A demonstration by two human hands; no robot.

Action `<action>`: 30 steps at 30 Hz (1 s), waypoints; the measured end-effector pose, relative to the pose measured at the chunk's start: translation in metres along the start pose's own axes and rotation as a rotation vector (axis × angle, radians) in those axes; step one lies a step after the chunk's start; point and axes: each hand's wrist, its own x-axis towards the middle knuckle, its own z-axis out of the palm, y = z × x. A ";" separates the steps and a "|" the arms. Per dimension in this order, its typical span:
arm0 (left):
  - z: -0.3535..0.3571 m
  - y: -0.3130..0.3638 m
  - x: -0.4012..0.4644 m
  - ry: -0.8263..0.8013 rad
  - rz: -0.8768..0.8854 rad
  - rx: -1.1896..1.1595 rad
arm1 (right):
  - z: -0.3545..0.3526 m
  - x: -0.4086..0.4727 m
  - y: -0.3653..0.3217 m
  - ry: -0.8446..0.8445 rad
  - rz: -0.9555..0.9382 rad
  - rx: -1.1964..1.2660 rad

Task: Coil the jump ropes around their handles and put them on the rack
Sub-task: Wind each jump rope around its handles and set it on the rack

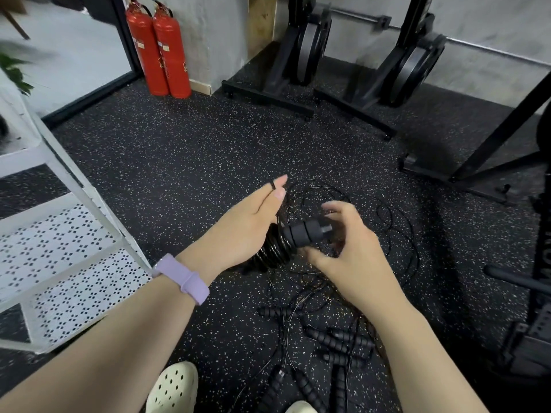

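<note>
The left hand (244, 225) held the coiled black jump rope (272, 251) against its palm, forefinger and thumb out straight with a loop of cord round the fingertip. The right hand (346, 242) curled its fingers round the foam handle (304, 231), just beside the left palm. Below the fingers, more handles (334, 341) lay tangled on the speckled floor (179, 162), the white rack (74, 234) well left.

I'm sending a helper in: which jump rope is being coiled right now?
On the speckled black floor beside the white rack, look between the two hands. The handle there is lifted and partly wrapped in rope, unlike the loose handles lying near the feet.
</note>
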 end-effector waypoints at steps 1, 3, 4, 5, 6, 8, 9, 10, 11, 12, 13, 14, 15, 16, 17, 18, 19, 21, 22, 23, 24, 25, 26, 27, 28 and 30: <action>0.001 0.001 0.000 0.060 0.015 -0.031 | -0.001 0.000 -0.001 0.003 0.042 0.063; 0.002 0.002 0.002 0.171 0.031 -0.083 | 0.001 -0.003 -0.004 -0.056 0.105 0.196; 0.003 0.003 0.003 0.216 0.044 -0.097 | 0.003 -0.005 -0.006 -0.104 0.125 0.271; 0.004 0.003 0.003 0.254 0.061 -0.097 | 0.007 -0.007 -0.010 -0.155 0.135 0.362; 0.006 0.004 0.003 0.282 0.082 -0.085 | 0.012 -0.011 -0.015 -0.198 0.133 0.466; 0.011 0.007 0.002 0.304 0.128 -0.059 | 0.027 -0.015 -0.026 -0.201 0.133 0.666; 0.014 0.008 0.001 0.303 0.142 -0.057 | 0.034 -0.015 -0.029 -0.170 0.149 0.745; 0.016 0.010 0.001 0.305 0.151 -0.064 | 0.039 -0.015 -0.031 -0.142 0.162 0.797; 0.017 0.011 0.000 0.309 0.157 -0.075 | 0.044 -0.014 -0.034 -0.130 0.158 0.827; 0.019 0.012 0.000 0.318 0.164 -0.080 | 0.048 -0.013 -0.035 -0.124 0.148 0.848; 0.021 0.013 -0.001 0.326 0.171 -0.080 | 0.050 -0.013 -0.037 -0.118 0.140 0.872; 0.023 0.014 -0.002 0.330 0.175 -0.082 | 0.052 -0.012 -0.037 -0.102 0.140 0.901; 0.025 0.015 -0.002 0.328 0.176 -0.090 | 0.053 -0.012 -0.039 -0.080 0.142 0.931; 0.026 0.016 -0.002 0.323 0.174 -0.105 | 0.053 -0.012 -0.040 -0.058 0.147 0.955; 0.027 0.017 -0.002 0.317 0.172 -0.122 | 0.054 -0.011 -0.040 -0.043 0.149 0.971; 0.028 0.017 -0.002 0.314 0.174 -0.134 | 0.055 -0.011 -0.039 -0.037 0.151 0.989; 0.029 0.018 -0.002 0.313 0.176 -0.141 | 0.057 -0.011 -0.039 -0.031 0.159 1.015; 0.030 0.020 -0.003 0.311 0.173 -0.148 | 0.059 -0.010 -0.038 -0.009 0.177 1.077; 0.030 0.021 -0.004 0.312 0.169 -0.147 | 0.060 -0.010 -0.037 0.000 0.178 1.104; 0.030 0.022 -0.004 0.317 0.162 -0.151 | 0.062 -0.009 -0.036 0.007 0.172 1.123; 0.030 0.022 -0.004 0.317 0.155 -0.158 | 0.062 -0.009 -0.036 0.013 0.167 1.131; 0.029 0.022 -0.004 0.319 0.151 -0.160 | 0.061 -0.009 -0.035 0.021 0.168 1.126; 0.027 0.021 -0.003 0.321 0.147 -0.156 | 0.060 -0.008 -0.035 0.035 0.179 1.107; 0.025 0.020 -0.003 0.320 0.147 -0.153 | 0.058 -0.007 -0.034 0.053 0.193 1.078; 0.023 0.018 -0.003 0.310 0.145 -0.162 | 0.056 -0.006 -0.033 0.068 0.208 1.047; 0.018 0.016 -0.005 0.284 0.145 -0.194 | 0.051 -0.003 -0.031 0.064 0.203 1.006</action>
